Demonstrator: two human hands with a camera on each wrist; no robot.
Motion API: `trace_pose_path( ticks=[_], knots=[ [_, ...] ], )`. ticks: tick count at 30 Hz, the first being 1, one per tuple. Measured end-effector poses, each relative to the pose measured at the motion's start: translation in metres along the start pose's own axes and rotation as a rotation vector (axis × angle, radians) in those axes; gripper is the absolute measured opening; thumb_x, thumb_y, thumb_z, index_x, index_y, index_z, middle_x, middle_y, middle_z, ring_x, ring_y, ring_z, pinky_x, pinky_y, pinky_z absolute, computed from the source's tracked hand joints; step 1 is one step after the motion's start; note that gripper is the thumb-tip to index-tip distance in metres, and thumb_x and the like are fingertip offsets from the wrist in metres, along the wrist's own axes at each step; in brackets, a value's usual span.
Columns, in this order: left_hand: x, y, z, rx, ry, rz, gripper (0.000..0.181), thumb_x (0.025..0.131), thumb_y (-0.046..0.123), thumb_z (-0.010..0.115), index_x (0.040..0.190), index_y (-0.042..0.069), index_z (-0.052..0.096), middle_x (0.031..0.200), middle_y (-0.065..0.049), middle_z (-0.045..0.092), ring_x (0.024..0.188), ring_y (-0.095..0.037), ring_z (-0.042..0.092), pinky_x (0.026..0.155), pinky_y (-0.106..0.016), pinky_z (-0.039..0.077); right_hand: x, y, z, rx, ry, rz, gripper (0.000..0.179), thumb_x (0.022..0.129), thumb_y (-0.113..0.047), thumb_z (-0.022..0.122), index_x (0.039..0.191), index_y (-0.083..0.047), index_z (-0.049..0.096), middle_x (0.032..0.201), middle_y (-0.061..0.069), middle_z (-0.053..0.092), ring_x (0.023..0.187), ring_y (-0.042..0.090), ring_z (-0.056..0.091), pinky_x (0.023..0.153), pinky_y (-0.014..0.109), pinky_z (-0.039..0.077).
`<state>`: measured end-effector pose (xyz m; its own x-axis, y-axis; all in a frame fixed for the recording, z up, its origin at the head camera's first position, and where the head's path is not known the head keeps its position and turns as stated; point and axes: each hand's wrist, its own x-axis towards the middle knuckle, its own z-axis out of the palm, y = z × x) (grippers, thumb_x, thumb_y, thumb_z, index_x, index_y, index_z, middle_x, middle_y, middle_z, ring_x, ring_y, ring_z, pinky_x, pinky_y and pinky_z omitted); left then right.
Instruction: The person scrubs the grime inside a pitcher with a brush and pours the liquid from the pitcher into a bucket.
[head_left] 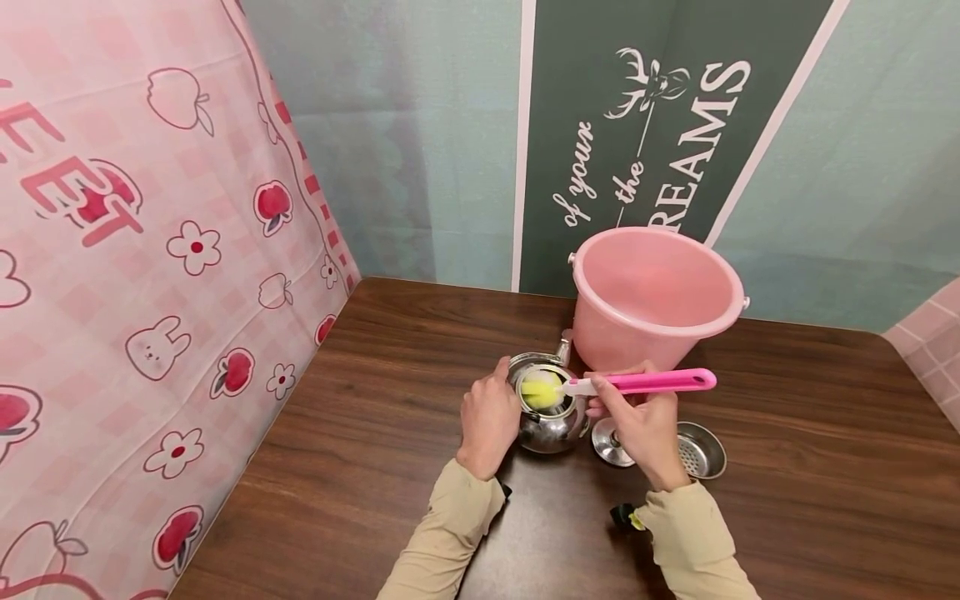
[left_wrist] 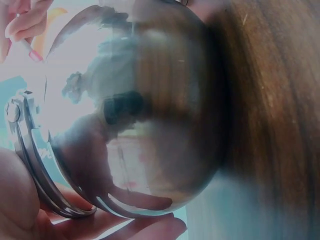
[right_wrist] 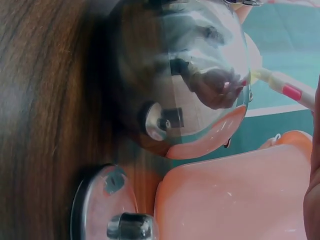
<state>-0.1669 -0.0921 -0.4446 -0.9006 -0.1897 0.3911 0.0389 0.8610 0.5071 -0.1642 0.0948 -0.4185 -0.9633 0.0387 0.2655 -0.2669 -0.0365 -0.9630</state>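
In my head view, the kettle point(head_left: 551, 435) stands on the surface point(head_left: 390, 400) between the two hands, with the yellow head point(head_left: 537, 393) of the brush point(head_left: 663, 382) at its open mouth. My worry is a hard push turning or tipping that round body; its spout point(head_left: 565, 346), ahead of both hands, could then knock the pink bucket point(head_left: 618, 337). The left hand point(head_left: 490, 417) grips the kettle's near-left side; the right hand point(head_left: 641, 425) pinches the brush, wrist above the surface. A dropped wrist could nudge the lid point(head_left: 611, 442) or strainer point(head_left: 705, 450) beside it.

In my left wrist view, that hand curls about the lowered carrying handle point(left_wrist: 32, 155) and against polished metal, slick enough, I judge, to slip under leverage.

In my right wrist view, the lid lies knob up below the right hand, which shows only at the edge; I can't tell how firm its pinch is.
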Motion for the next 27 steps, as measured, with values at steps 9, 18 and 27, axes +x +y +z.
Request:
trace_pose_path(
  ticks=[9, 18, 27],
  knots=[
    [-0.001, 0.002, 0.001, -0.008, 0.007, -0.028, 0.041, 0.09, 0.007, 0.048, 0.126, 0.013, 0.065, 0.091, -0.012, 0.073, 0.067, -0.037, 0.067, 0.055, -0.049, 0.05, 0.002, -0.003, -0.003, 0.007, -0.046, -0.015, 0.017, 0.089, -0.002, 0.065, 0.096, 0.007, 0.052, 0.072, -0.001, 0.072, 0.051, 0.013, 0.067, 0.042, 0.034, 0.051],
    [-0.001, 0.0, 0.002, -0.005, -0.001, -0.047, 0.042, 0.091, 0.008, 0.047, 0.129, 0.013, 0.063, 0.098, -0.012, 0.074, 0.068, -0.037, 0.068, 0.055, -0.049, 0.049, 0.004, -0.021, -0.003, -0.193, -0.136, -0.039, 0.018, 0.088, -0.005, 0.068, 0.102, 0.003, 0.061, 0.062, 0.002, 0.063, 0.049, 0.014, 0.06, 0.042, 0.036, 0.052],
    [-0.001, 0.002, 0.001, 0.0, -0.002, -0.048, 0.039, 0.091, 0.009, 0.047, 0.125, 0.015, 0.065, 0.094, -0.012, 0.074, 0.068, -0.039, 0.068, 0.056, -0.051, 0.05, 0.003, -0.026, -0.001, -0.186, -0.229, -0.112, 0.016, 0.088, 0.0, 0.065, 0.095, 0.006, 0.052, 0.086, -0.011, 0.073, 0.056, 0.015, 0.067, 0.046, 0.033, 0.054]
  ],
)
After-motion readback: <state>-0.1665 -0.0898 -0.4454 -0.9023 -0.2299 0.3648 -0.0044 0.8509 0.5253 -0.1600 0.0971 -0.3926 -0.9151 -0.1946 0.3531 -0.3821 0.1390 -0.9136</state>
